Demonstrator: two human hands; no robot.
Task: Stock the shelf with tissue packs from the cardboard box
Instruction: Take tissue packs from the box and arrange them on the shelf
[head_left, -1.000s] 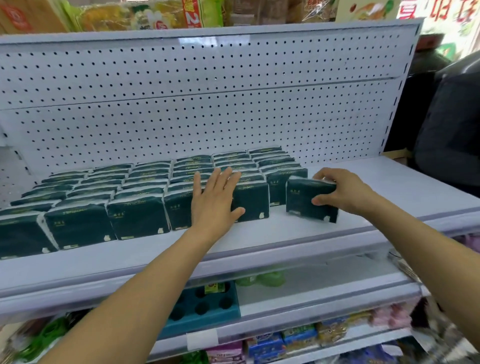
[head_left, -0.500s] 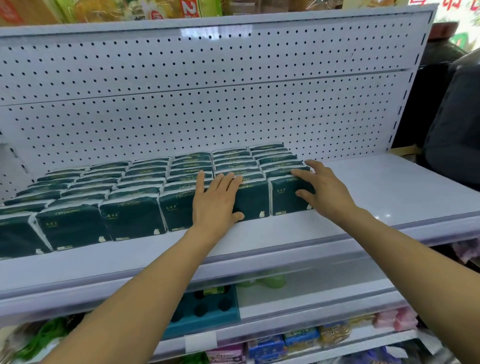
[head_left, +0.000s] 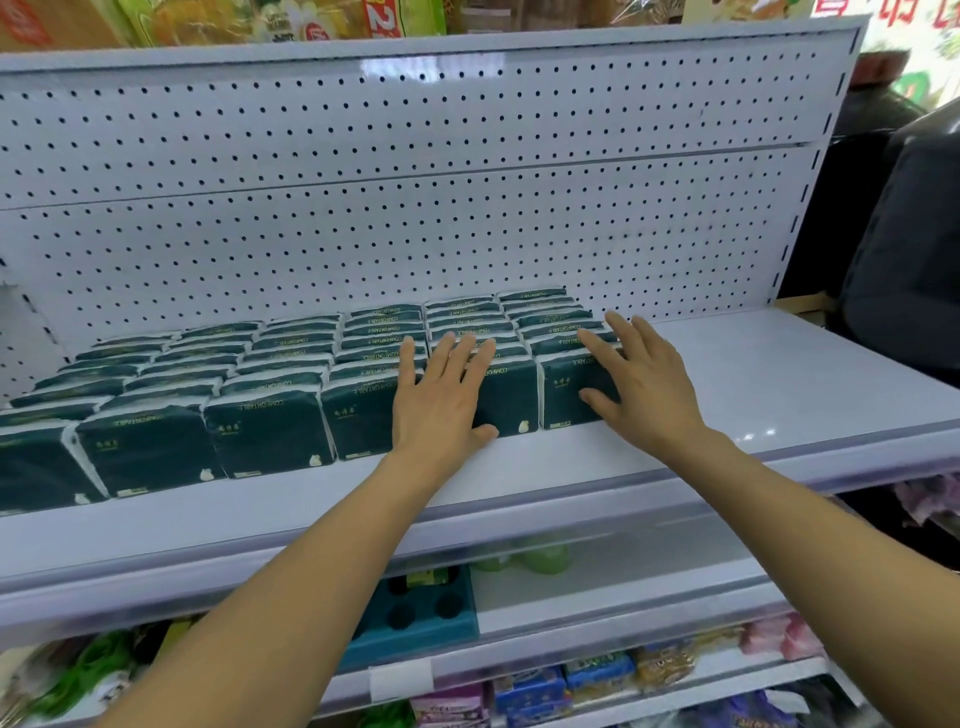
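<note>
Several rows of dark green tissue packs stand upright on the white shelf, filling its left and middle part. My left hand lies flat with straight fingers against the front packs near the middle. My right hand rests with spread fingers on the rightmost front pack, which stands in line with the row. The cardboard box is out of view.
A white pegboard back panel rises behind the packs. The shelf's right part is bare white surface. Below are a teal tray with round holes and shelves of coloured packets. A dark object stands at the right.
The right hand slid a lone pack leftward into the end of the front row, then flattened on it. The left hand stayed pressed on the front packs.
</note>
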